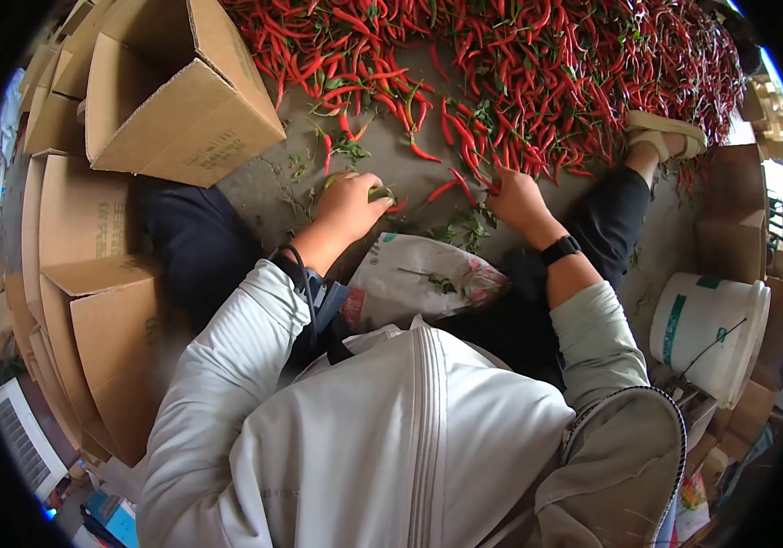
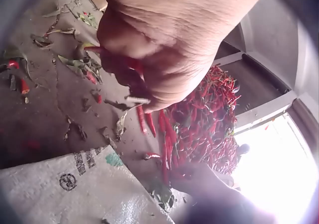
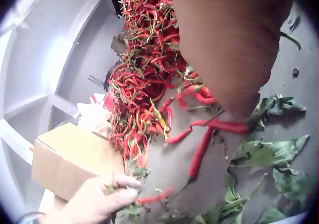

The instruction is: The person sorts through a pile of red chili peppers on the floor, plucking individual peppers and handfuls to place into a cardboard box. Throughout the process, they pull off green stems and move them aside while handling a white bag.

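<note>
In the head view, my left hand (image 1: 350, 208) is curled round red chili peppers, and one red chili (image 1: 398, 205) pokes out past the fingers beside some green. Red also shows within its curled fingers in the left wrist view. My right hand (image 1: 517, 208), with its back up, pinches a red chili pepper (image 1: 493, 189) at the near edge of the pile. Its fingertips are mostly hidden in the right wrist view, where a red chili (image 3: 229, 126) lies right at them. Loose chilies (image 3: 199, 157) and green leaves (image 3: 264, 154) lie on the floor close by.
A large heap of red chilies (image 1: 537, 64) spreads ahead on the grey floor. A white woven sack (image 1: 409, 274) lies between the legs. Cardboard boxes (image 1: 181, 128) stand at the left, and a white bucket (image 1: 706, 338) is at the right.
</note>
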Demonstrator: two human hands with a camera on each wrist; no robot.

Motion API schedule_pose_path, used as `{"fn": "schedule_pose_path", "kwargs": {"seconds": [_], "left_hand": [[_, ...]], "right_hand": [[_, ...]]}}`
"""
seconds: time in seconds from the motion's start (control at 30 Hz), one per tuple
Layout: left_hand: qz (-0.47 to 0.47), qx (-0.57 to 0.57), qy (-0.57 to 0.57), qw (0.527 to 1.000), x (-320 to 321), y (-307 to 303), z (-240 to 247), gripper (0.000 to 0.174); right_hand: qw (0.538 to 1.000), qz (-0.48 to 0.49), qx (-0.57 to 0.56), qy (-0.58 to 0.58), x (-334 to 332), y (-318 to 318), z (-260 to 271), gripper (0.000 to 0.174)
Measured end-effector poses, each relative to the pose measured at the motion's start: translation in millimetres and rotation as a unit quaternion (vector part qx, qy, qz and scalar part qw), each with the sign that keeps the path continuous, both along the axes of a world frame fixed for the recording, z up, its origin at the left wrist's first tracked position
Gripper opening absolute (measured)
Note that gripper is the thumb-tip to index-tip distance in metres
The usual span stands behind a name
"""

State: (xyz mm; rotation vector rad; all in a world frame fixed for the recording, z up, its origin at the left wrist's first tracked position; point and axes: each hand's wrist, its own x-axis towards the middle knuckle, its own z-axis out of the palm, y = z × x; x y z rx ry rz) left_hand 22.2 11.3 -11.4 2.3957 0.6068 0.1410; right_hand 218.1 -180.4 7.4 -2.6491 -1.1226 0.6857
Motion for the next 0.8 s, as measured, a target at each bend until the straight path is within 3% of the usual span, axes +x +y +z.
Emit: {"fn": "schedule_pose_path", "kwargs": {"seconds": [0.03, 0.1, 0.17, 0.23, 0.33, 0.43, 0.5, 0.53, 0.57, 0.63, 0.7, 0.77, 0.8], "left_hand": [[0.002, 0.000, 0.000, 1.000, -1.9, 0.1, 1.0, 0.019], [0.004, 0.056, -0.041, 0.998, -3.9, 1.1, 3.6, 0.024], [-0.016, 0.049, -0.051, 0.997, 1.0, -1.7, 4.1, 0.023], [-0.035, 0.041, -0.062, 0.997, 9.7, -9.0, 7.7, 0.023], [-0.107, 0.105, 0.191, 0.970, 23.6, -20.7, 16.7, 0.017], [-0.100, 0.083, 0.241, 0.962, 26.6, -19.3, 7.9, 0.014], [-0.104, 0.081, 0.239, 0.962, 26.1, -15.6, 3.1, 0.013], [-0.105, 0.079, 0.238, 0.962, 23.9, -15.0, 1.6, 0.013], [-0.105, 0.075, 0.238, 0.963, 21.7, -14.2, 1.1, 0.013], [-0.125, 0.075, 0.186, 0.972, 18.6, -10.5, 10.9, 0.016], [-0.124, 0.045, 0.147, 0.980, 16.7, -6.1, 22.7, 0.018], [-0.018, -0.122, 0.033, 0.992, 12.3, -1.5, 26.5, 0.017], [0.016, -0.248, -0.009, 0.969, 9.2, 4.0, 25.6, 0.016]], "right_hand": [[1.000, 0.002, 0.000, 0.000, 1.6, -0.4, 0.1, 0.032], [0.990, -0.066, 0.104, 0.068, 3.6, -0.3, 3.7, 0.033], [0.989, -0.067, 0.090, 0.101, -2.7, 8.8, 10.6, 0.031], [0.998, -0.002, 0.041, 0.046, -9.9, 19.2, 2.8, 0.030], [1.000, 0.016, -0.001, -0.015, -17.2, 25.3, -15.6, 0.027], [0.999, 0.029, 0.010, -0.036, -11.7, 22.9, -16.0, 0.024], [0.994, -0.016, 0.029, 0.102, -1.7, 17.2, -7.0, 0.023], [0.985, -0.041, 0.124, 0.114, 4.7, 11.3, -9.9, 0.022], [0.971, -0.088, 0.133, 0.177, 17.4, 9.2, -15.9, 0.023], [0.978, -0.096, 0.130, 0.133, 25.3, 20.8, 10.3, 0.025], [0.986, -0.089, 0.113, 0.078, 31.1, 39.0, 21.1, 0.028], [0.992, -0.080, 0.098, 0.027, 34.5, 55.5, 16.0, 0.031], [0.997, -0.058, 0.048, -0.028, 34.4, 62.5, 10.2, 0.035]]}}
